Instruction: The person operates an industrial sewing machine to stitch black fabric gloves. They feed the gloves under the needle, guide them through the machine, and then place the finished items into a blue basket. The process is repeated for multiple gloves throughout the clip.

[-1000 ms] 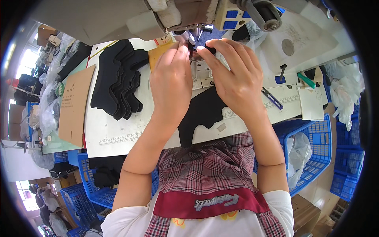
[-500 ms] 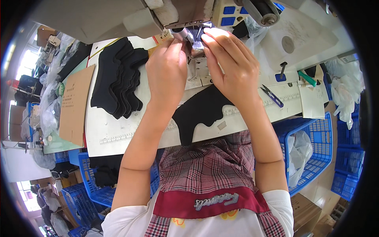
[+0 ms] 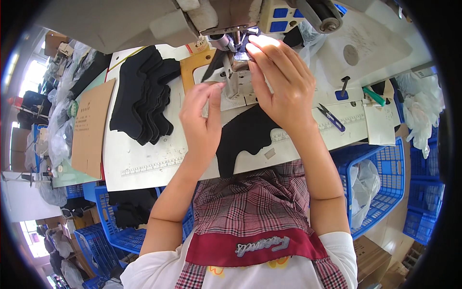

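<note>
At the sewing machine's presser foot (image 3: pixel 239 54), the fingertips of my right hand (image 3: pixel 284 79) are pressed together on a dark fabric piece (image 3: pixel 246 39), mostly hidden by the fingers and the foot. My left hand (image 3: pixel 198 120) is lower and to the left, apart from the foot. Its fingers are loosely bent, with a gap beside the thumb and nothing visible in them. A black cut fabric piece (image 3: pixel 245 135) lies on the table between my forearms, reaching over the front edge. A black strip (image 3: pixel 215 65) slants beside the needle plate (image 3: pixel 243 89).
A stack of black cut pieces (image 3: pixel 142 96) lies left on the white table (image 3: pixel 139 159). Thread snips (image 3: pixel 332 118) rest at right near a printed ruler strip. Blue baskets (image 3: pixel 385 178) stand below the table. Cardboard (image 3: pixel 91 130) leans at the left, and the machine head (image 3: pixel 120 24) overhangs the top.
My left hand has drawn back from the presser foot, down toward me, and its fingers have loosened. My right hand stays at the foot. The black strip and tan plate now show.
</note>
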Available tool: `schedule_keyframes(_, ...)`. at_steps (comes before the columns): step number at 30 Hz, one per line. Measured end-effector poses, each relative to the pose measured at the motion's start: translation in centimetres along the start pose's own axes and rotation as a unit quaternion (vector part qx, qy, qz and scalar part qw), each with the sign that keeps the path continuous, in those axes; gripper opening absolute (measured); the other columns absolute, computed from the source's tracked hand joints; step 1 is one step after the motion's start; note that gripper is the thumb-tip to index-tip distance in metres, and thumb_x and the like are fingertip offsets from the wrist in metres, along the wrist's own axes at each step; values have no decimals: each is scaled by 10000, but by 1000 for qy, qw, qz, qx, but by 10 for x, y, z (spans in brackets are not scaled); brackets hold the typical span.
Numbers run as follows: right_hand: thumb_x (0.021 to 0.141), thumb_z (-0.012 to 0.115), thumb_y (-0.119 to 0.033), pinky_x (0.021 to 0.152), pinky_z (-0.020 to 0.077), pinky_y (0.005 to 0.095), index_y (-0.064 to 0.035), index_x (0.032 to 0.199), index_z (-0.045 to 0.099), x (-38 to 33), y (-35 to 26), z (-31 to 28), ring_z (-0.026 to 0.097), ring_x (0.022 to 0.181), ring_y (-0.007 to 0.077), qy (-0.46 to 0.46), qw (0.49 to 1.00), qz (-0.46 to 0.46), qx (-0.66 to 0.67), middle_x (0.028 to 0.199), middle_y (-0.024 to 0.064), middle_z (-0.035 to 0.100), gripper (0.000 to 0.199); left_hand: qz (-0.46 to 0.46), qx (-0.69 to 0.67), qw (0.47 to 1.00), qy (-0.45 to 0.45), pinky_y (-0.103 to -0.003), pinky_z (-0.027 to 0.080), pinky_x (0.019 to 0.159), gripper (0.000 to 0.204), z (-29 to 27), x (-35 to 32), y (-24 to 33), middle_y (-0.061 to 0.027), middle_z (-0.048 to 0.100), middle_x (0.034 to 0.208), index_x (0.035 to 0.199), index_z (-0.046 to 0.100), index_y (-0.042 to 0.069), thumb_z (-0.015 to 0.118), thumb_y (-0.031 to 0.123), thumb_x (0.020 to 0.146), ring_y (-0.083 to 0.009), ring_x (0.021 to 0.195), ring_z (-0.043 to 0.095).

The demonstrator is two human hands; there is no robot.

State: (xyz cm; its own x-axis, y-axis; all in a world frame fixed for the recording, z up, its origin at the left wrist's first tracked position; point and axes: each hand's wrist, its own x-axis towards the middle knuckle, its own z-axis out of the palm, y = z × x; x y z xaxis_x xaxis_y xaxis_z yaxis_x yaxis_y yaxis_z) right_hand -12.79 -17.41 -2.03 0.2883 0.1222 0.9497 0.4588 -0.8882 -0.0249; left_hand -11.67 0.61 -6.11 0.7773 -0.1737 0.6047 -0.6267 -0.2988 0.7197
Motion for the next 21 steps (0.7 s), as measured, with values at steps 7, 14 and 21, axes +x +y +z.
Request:
schedule_keyframes(7,797,668,-7,819,536,389,16,1033,659,-2,2,-6,654,945,306,-15,999,20,43,1044,113,661,238,-332,-331,882,41,-298,366,859,364,21,53,1,-48,679,1023,1131,657,54,507,369,1029,-155,947,580)
schedule_keyframes(14,857,709,-145,811,517,430,25,1147,615,-43,-7,-64,615,980,339,-184,951,249,-3,1128,149,632,349,-104,-279,947,123,-360,504,687,231,-24,123,-32,-83,685,1021,1118,647,10,623,175,958,-181,944,625)
schedule_keyframes(21,805,764,-323,804,484,413,48,1124,618,-103,-26,-52,562,919,329,-319,899,262,-144,963,139,580,510,-238,18,971,11,-253,490,862,530,-178,125,-61,-87,686,1108,1373,534,-26,680,245,942,-137,961,635)
